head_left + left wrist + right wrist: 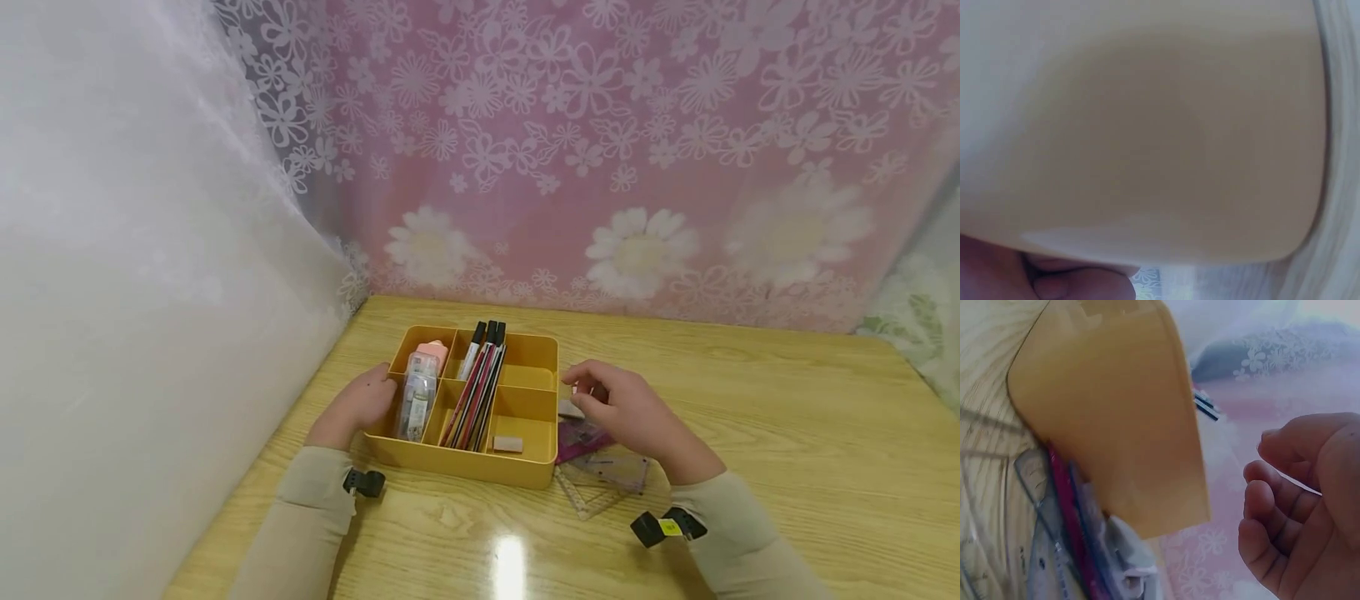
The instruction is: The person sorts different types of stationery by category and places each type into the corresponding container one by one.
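Observation:
A yellow divided organizer tray [465, 457] stands on the table. Its left compartments hold a pink item [432, 350] and a clear plastic case [417, 404]. Several pencils [474, 400] slant across its middle beside black-capped markers [471, 354]; an eraser [507, 444] lies in the front right compartment. My left hand [367, 398] grips the tray's left rim, its fingertips partly hidden; the tray wall [1166, 137] fills the left wrist view. Beyond the right wall hovers my right hand [622, 408], fingers loosely curled. In the right wrist view nothing shows between its fingers [1260, 500].
Against the tray's right side lie a purple-pink flat piece [581, 442], a clear set square [588, 500] and a see-through ruler-like piece [622, 471], partly overlapping. A whitish item [570, 409] sits behind them. Flowered pink cloth [525, 233] hangs behind the table, white cloth at the left.

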A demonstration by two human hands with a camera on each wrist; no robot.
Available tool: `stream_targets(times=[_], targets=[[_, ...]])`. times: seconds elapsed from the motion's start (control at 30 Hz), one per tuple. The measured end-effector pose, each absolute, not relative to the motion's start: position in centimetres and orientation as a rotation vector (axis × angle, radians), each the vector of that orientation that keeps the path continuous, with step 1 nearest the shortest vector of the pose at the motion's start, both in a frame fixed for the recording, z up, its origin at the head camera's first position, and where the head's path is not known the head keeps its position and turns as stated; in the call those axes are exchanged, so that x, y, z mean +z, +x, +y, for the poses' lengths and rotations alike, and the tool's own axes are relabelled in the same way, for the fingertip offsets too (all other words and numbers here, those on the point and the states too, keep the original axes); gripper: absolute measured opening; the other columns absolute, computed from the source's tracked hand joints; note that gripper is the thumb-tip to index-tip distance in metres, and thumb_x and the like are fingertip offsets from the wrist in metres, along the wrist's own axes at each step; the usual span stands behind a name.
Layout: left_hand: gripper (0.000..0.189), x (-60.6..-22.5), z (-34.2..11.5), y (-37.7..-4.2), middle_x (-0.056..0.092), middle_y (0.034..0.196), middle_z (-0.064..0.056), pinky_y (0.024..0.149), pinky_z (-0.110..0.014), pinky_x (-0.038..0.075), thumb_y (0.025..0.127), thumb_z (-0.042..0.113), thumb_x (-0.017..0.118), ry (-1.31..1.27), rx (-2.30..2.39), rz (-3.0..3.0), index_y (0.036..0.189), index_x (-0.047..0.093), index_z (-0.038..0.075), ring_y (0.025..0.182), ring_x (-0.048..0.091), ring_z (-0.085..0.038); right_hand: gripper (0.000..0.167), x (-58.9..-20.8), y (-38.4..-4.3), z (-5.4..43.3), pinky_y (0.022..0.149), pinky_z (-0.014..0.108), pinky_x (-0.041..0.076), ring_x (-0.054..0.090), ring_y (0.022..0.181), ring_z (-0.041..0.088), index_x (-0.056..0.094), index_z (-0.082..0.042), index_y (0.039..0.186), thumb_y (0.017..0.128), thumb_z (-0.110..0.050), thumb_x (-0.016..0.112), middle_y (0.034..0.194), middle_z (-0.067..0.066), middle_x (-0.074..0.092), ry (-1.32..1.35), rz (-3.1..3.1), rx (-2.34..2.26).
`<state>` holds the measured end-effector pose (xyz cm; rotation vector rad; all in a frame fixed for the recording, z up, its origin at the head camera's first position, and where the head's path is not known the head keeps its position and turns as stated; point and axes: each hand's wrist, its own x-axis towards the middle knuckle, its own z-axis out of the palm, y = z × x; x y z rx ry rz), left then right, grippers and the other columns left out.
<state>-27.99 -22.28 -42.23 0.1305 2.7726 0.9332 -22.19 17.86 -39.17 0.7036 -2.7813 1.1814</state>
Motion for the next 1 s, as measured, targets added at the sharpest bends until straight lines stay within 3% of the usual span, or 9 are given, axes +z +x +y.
stream_targets(times=[0.13,0.23,0.33,0.47,0.63,0.8,0.87,1.0], targets=[[0.050,-42.2,-22.3,-28.1,0.055,0.139,-0.017,0.108,-0.056,0.038,0.107,0.026,0.026,0.137,0.921,2.789,0.146,0.046,0.001,0.126,0.052,-0.034,0.018,-40.0,-22.8,18.2,0.061,0.031,0.047,0.053,0.073,0.021,0.066,-0.014,0.119,0.101,-0.015,0.063,0.095,0.001,0.063,0.653,-2.787,1.193],[0.049,-42.1,-22.1,-28.1,0.056,0.138,-0.016,0.108,-0.056,0.038,0.107,0.026,0.027,0.139,0.911,2.809,0.144,0.047,0.002,0.125,0.052,-0.034,0.016,-40.8,-23.3,18.4,0.061,0.031,0.046,0.053,0.073,0.021,0.066,-0.012,0.115,0.099,-0.013,0.064,0.117,0.007,0.067,0.620,-2.803,1.176],[0.049,-42.0,-21.8,-28.1,0.056,0.138,-0.017,0.109,-0.056,0.038,0.106,0.025,0.027,0.141,0.877,2.840,0.145,0.048,0.002,0.126,0.052,-0.035,0.016,-41.7,-23.8,18.7,0.060,0.030,0.044,0.051,0.073,0.020,0.066,-0.008,0.114,0.098,-0.012,0.064,0.140,0.012,0.059,0.606,-2.820,1.137],[0.050,-42.1,-21.7,-28.3,0.056,0.139,-0.018,0.109,-0.056,0.037,0.106,0.024,0.027,0.142,0.812,2.886,0.146,0.046,0.000,0.128,0.051,-0.036,0.019,-42.7,-24.4,18.8,0.055,0.029,0.040,0.048,0.069,0.019,0.065,-0.004,0.115,0.097,-0.009,0.066,0.142,0.015,0.056,0.614,-2.826,1.136],[0.050,-42.1,-21.7,-28.4,0.055,0.141,-0.020,0.110,-0.056,0.037,0.106,0.023,0.027,0.133,0.801,2.901,0.146,0.045,-0.001,0.131,0.050,-0.038,0.020,-43.6,-24.9,18.8,0.054,0.030,0.038,0.043,0.064,0.019,0.065,-0.005,0.113,0.094,-0.008,0.068,0.128,0.018,0.062,0.607,-2.846,1.146],[0.050,-42.0,-21.8,-28.2,0.053,0.143,-0.020,0.110,-0.057,0.036,0.107,0.023,0.027,0.121,0.825,2.877,0.148,0.043,-0.001,0.132,0.049,-0.038,0.023,-44.0,-24.8,18.9,0.055,0.032,0.039,0.044,0.063,0.017,0.065,-0.005,0.116,0.094,-0.009,0.069,0.084,0.008,0.058,0.589,-2.902,1.103],[0.050,-42.0,-21.9,-28.1,0.054,0.142,-0.020,0.110,-0.057,0.036,0.107,0.023,0.027,0.118,0.840,2.869,0.148,0.043,-0.001,0.131,0.049,-0.038,0.024,-44.0,-24.7,18.9,0.056,0.032,0.039,0.045,0.062,0.017,0.065,-0.004,0.116,0.093,-0.009,0.069,0.076,0.003,0.052,0.582,-2.911,1.088],[0.050,-42.0,-22.0,-27.9,0.054,0.142,-0.020,0.110,-0.056,0.037,0.107,0.023,0.027,0.115,0.849,2.866,0.147,0.043,-0.002,0.131,0.050,-0.037,0.024,-44.1,-24.7,18.7,0.055,0.031,0.039,0.046,0.061,0.016,0.063,-0.004,0.115,0.092,-0.010,0.070,0.075,0.000,0.052,0.570,-2.917,1.062]])
